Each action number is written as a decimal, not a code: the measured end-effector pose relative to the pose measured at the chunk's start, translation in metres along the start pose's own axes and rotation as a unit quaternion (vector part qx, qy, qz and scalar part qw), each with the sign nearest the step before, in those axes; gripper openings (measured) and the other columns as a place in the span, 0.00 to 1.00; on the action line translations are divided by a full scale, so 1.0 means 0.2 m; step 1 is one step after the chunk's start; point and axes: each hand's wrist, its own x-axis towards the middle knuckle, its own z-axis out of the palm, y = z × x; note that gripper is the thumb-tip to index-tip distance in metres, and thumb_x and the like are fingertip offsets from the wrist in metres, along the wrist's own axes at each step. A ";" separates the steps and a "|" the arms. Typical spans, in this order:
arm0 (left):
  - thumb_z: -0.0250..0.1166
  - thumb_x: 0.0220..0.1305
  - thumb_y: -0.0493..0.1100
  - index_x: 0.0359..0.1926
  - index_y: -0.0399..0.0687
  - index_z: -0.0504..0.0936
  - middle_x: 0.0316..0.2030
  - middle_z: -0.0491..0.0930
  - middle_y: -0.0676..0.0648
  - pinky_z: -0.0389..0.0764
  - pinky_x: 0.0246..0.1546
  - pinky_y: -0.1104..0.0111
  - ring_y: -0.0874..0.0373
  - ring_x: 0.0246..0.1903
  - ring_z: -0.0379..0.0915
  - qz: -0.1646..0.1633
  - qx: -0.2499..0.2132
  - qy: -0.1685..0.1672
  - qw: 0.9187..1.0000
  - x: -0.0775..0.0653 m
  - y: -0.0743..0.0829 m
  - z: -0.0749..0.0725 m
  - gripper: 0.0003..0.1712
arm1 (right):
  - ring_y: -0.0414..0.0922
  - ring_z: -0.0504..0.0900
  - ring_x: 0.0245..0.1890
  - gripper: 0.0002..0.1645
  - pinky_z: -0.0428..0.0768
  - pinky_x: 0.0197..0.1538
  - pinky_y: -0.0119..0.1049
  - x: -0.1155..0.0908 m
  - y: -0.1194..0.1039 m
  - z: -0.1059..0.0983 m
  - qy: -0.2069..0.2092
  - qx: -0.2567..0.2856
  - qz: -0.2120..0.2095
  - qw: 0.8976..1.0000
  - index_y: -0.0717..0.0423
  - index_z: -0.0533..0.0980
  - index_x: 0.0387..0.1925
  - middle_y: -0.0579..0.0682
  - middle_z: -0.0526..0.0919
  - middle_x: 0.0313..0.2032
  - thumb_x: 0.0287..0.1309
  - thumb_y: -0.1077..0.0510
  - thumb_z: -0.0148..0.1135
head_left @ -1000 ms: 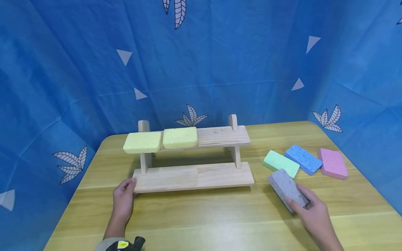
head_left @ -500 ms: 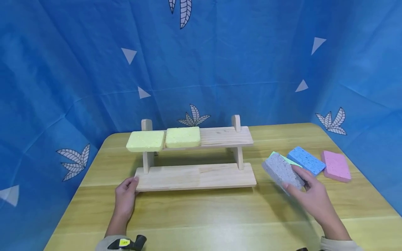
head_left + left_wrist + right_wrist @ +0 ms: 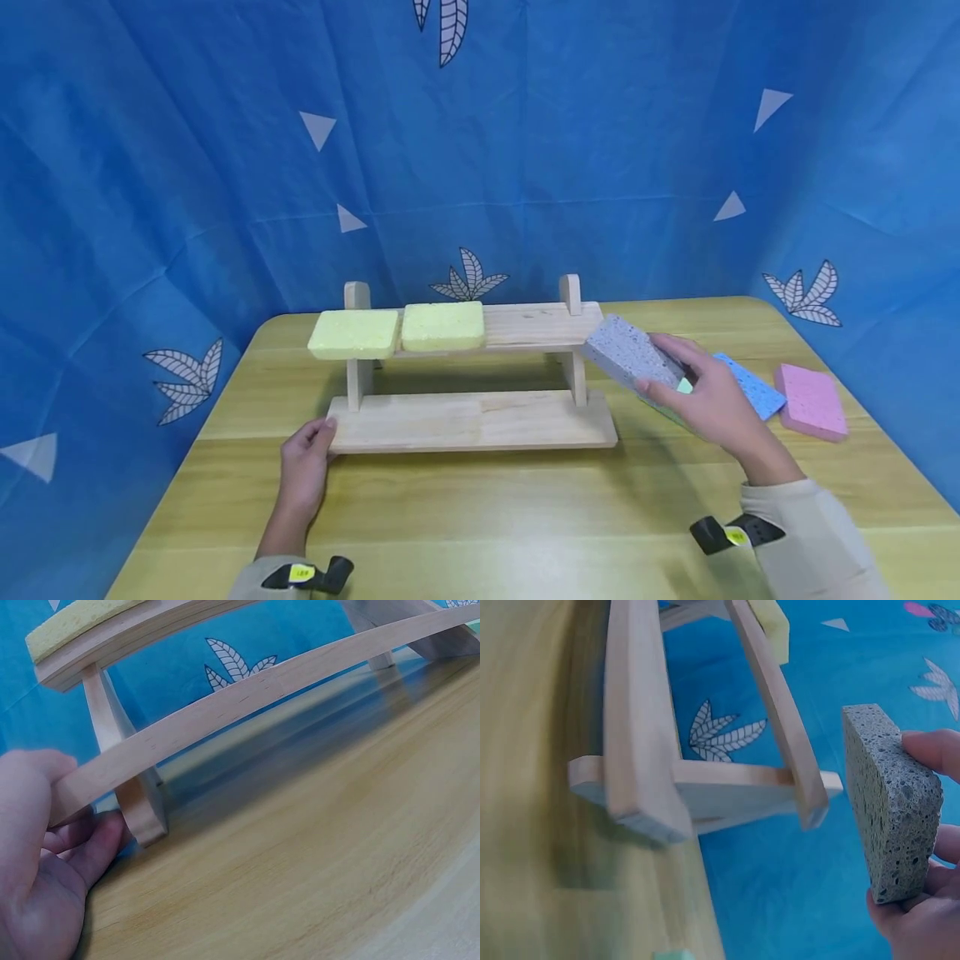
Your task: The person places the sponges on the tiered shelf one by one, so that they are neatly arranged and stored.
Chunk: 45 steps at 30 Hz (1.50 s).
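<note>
A two-tier wooden rack [image 3: 472,421] stands on the table. Thumb above and fingers below, my left hand [image 3: 303,467] grips the left end of its lower shelf; the left wrist view shows the fingers curled under the board [image 3: 225,712]. In my right hand [image 3: 708,400] is a grey sponge [image 3: 630,350], pinched by its sides and held in the air near the right end of the upper shelf [image 3: 532,325]. Two pale yellow sponges lie side by side on that shelf, one at the left end [image 3: 354,333] and another beside it [image 3: 444,325].
On the table's right lie a blue sponge [image 3: 753,387], partly behind my right hand, and a pink sponge [image 3: 812,402]. A green sponge [image 3: 684,386] is mostly hidden under the grey sponge and hand. A blue patterned cloth [image 3: 525,150] hangs behind the table.
My right hand has lifted the grey sponge from low on the right and carried it left and away from me, towards the upper shelf. The left hand keeps its grip on the rack.
</note>
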 end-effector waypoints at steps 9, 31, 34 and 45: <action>0.51 0.71 0.50 0.56 0.31 0.71 0.54 0.71 0.34 0.77 0.41 0.82 0.74 0.37 0.74 0.004 -0.002 0.008 1.000 -0.01 0.00 0.01 0.26 | 0.56 0.67 0.59 0.41 0.71 0.56 0.53 0.26 -0.12 0.06 -0.076 -0.006 -0.028 0.997 0.58 0.61 0.68 0.59 0.62 0.66 0.57 0.47 0.63; 0.51 0.71 0.50 0.54 0.31 0.72 0.51 0.73 0.35 0.77 0.39 0.82 0.72 0.36 0.74 0.011 0.008 0.019 1.000 0.01 0.02 0.01 0.25 | 0.55 0.65 0.61 0.40 0.68 0.60 0.54 0.55 -0.24 0.15 -0.189 -0.073 -0.102 0.974 0.59 0.63 0.66 0.58 0.64 0.66 0.52 0.53 0.64; 0.50 0.71 0.52 0.56 0.32 0.71 0.53 0.72 0.35 0.77 0.40 0.83 0.73 0.37 0.73 0.002 0.017 0.013 1.000 0.00 0.02 0.01 0.27 | 0.56 0.63 0.64 0.40 0.66 0.62 0.56 0.56 -0.26 0.16 -0.196 -0.080 -0.106 0.971 0.60 0.62 0.66 0.59 0.63 0.66 0.52 0.54 0.63; 0.50 0.71 0.53 0.58 0.32 0.70 0.56 0.71 0.34 0.76 0.42 0.83 0.74 0.38 0.74 -0.002 0.010 0.007 1.000 0.00 0.01 0.01 0.28 | 0.56 0.62 0.65 0.40 0.64 0.65 0.54 0.61 -0.30 0.20 -0.201 -0.090 -0.113 0.969 0.62 0.62 0.66 0.59 0.63 0.66 0.49 0.58 0.60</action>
